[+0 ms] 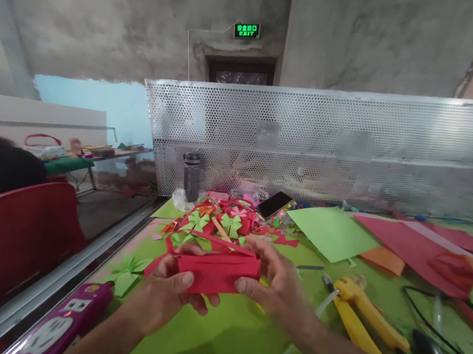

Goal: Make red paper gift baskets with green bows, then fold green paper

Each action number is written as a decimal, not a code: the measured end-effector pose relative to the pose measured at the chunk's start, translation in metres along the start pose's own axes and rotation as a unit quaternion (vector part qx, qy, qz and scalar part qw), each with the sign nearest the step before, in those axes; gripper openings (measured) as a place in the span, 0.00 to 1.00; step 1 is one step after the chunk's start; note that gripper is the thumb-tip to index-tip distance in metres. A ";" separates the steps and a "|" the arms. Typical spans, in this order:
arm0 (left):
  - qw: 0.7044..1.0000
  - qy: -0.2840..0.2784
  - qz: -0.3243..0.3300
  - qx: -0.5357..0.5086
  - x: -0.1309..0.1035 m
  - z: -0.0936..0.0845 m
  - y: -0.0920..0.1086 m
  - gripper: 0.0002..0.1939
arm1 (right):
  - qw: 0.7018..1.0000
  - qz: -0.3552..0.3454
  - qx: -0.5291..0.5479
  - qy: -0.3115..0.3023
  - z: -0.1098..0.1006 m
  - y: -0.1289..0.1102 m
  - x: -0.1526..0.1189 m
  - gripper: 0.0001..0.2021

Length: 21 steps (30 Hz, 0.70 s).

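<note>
A small red paper box (217,273) with a thin strip like a handle is held above the green table, near the centre. My left hand (167,287) grips its left end, thumb on the front face. At the right end, my right hand (277,284) holds it with the thumb in front and the fingers behind. Just beyond lies a pile of red paper pieces (246,219) with green paper flowers (230,224). Another green paper flower (125,274) rests left of my left hand.
A yellow glue gun (369,313) and black cable lie to the right, below green (334,230) and red sheets (413,252). A purple power strip (69,320) is front left. Behind stand a bottle (191,178), a phone (275,204) and a perforated metal screen (326,125). A person sits far left.
</note>
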<state>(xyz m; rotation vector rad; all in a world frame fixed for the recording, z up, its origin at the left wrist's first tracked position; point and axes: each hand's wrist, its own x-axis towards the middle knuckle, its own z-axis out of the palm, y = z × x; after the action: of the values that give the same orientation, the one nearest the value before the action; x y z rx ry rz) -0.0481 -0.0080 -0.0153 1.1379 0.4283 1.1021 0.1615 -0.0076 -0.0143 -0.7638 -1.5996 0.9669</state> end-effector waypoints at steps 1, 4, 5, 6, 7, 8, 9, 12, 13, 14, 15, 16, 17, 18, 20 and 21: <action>1.000 0.000 -0.003 -0.001 0.000 -0.001 0.000 0.19 | 1.000 0.001 0.011 -0.016 0.002 -0.002 -0.001 0.28; 1.000 -0.001 -0.012 -0.003 0.000 -0.004 -0.001 0.18 | 0.999 -0.012 0.002 -0.041 0.005 -0.007 -0.005 0.20; 1.000 -0.002 -0.014 -0.005 0.000 -0.005 -0.002 0.17 | 0.999 -0.016 -0.005 -0.037 0.005 -0.008 -0.006 0.20; 1.000 -0.003 -0.017 -0.009 0.001 -0.006 -0.003 0.17 | 0.999 -0.019 -0.010 -0.027 0.005 -0.007 -0.007 0.20; 1.000 -0.003 -0.019 -0.013 0.001 -0.006 -0.004 0.17 | 1.000 -0.022 -0.013 -0.012 0.005 -0.006 -0.007 0.22; 1.000 -0.002 -0.022 -0.015 0.001 -0.007 -0.005 0.17 | 1.000 -0.025 -0.016 0.002 0.005 -0.004 -0.007 0.24; 1.000 -0.001 -0.023 -0.016 0.001 -0.007 -0.006 0.17 | 0.999 -0.030 -0.021 0.014 0.004 -0.003 -0.007 0.25; 0.999 0.009 -0.028 -0.014 0.001 -0.007 -0.008 0.16 | 0.996 -0.068 -0.052 0.023 0.003 0.002 -0.005 0.22; 0.999 0.013 -0.029 -0.012 0.001 -0.006 -0.008 0.16 | 0.994 -0.087 -0.065 0.022 0.002 0.003 -0.004 0.19; 0.999 0.019 -0.031 -0.011 0.001 -0.005 -0.008 0.16 | 0.991 -0.103 -0.077 0.023 0.002 0.003 -0.003 0.16; 0.999 0.025 -0.032 -0.010 0.001 -0.004 -0.008 0.16 | 0.990 -0.112 -0.086 0.026 0.002 0.003 -0.002 0.13; 0.999 0.031 -0.035 -0.009 0.001 -0.003 -0.008 0.17 | 0.989 -0.115 -0.091 0.028 0.001 0.003 -0.001 0.11; 0.998 0.039 -0.040 -0.007 0.001 -0.001 -0.007 0.17 | 0.989 -0.113 -0.094 0.031 0.001 0.003 -0.001 0.09; 0.998 0.048 -0.046 -0.004 0.001 0.000 -0.007 0.17 | 0.989 -0.109 -0.097 0.033 0.001 0.003 0.000 0.08; 0.996 0.060 -0.059 0.005 0.000 0.002 -0.007 0.17 | 0.989 -0.102 -0.102 0.033 0.001 0.004 0.000 0.07; 0.996 0.063 -0.062 0.010 0.000 0.003 -0.007 0.17 | 0.989 -0.100 -0.104 0.032 0.001 0.004 0.000 0.08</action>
<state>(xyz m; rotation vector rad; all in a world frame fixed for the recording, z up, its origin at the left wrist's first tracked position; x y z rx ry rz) -0.0425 -0.0091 -0.0202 1.0482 0.6029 1.0652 0.1607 -0.0062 -0.0182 -0.7514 -1.7009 0.6319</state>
